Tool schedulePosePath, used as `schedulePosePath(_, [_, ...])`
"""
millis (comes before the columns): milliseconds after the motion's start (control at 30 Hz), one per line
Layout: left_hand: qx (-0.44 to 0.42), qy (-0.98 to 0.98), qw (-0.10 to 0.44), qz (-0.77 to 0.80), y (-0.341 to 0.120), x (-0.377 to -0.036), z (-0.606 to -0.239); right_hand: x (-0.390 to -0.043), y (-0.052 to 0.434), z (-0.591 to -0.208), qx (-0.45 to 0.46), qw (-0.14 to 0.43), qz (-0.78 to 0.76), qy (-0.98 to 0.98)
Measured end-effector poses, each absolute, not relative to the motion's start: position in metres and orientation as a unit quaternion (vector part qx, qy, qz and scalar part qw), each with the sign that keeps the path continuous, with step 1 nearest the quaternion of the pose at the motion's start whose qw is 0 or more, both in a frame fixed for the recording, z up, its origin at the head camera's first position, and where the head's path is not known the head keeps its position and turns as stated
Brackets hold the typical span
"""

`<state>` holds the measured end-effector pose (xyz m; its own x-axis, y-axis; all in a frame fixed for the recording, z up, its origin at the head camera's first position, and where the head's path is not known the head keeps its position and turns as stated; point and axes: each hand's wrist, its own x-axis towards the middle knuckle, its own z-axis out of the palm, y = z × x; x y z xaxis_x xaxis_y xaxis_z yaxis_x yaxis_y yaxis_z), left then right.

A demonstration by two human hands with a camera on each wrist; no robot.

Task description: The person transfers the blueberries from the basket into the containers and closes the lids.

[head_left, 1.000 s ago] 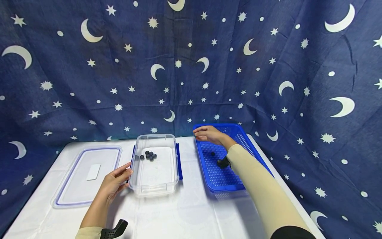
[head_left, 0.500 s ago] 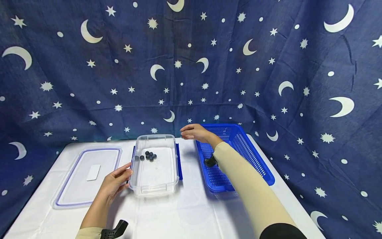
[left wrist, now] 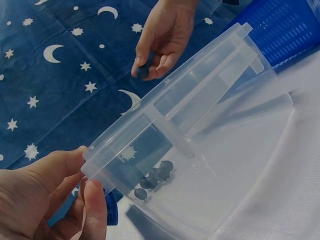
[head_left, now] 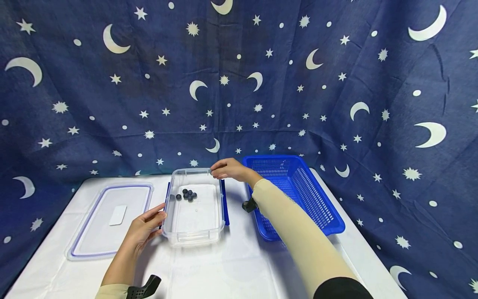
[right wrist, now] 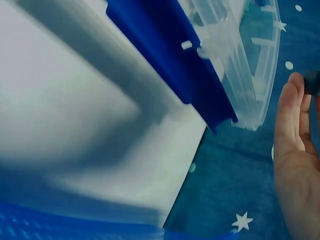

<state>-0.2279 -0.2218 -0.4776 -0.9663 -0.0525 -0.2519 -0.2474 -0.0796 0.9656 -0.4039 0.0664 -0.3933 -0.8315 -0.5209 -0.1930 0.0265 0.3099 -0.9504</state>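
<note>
On the left of the table (head_left: 239, 265), the lid (head_left: 98, 220) is laid flat, with a white patch (head_left: 118, 215) seen on it. To its right, the left side of the box (head_left: 196, 220) is held by the left hand (head_left: 145, 226); its rim is gripped between thumb and fingers, which are parted only by the wall and the blue clip (left wrist: 112, 207). The box is set upright and open-topped. Inside it, a small cluster of berries (head_left: 189, 195) is gathered on the floor, nearer the left wall and the far end. By the box's far right corner, the right hand (head_left: 231, 169) is held raised; one berry (left wrist: 142, 71) is pinched between its thumb and fingertips, nearly closed together. Whether the berry is held over the box or just outside its rim cannot be told. At the right, the basket (head_left: 313, 199) is placed well apart from the lid, its near left part crossed by the right sleeve (head_left: 295, 224). The table is backed by a blue cloth (head_left: 168, 95) patterned with moons and stars.
</note>
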Motion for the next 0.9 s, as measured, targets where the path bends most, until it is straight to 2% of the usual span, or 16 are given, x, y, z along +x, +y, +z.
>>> schedulePosePath(300, [-0.111, 0.669, 0.064, 0.732, -0.221, -0.227, -0.478, -0.401, 0.041, -0.402, -0.175, 0.233, -0.544, 0.787])
schedulePosePath(900, [-0.112, 0.668, 0.06, 0.733, -0.221, -0.228, -0.479, -0.393, 0.002, -0.421, -0.101, 0.176, -0.566, 0.799])
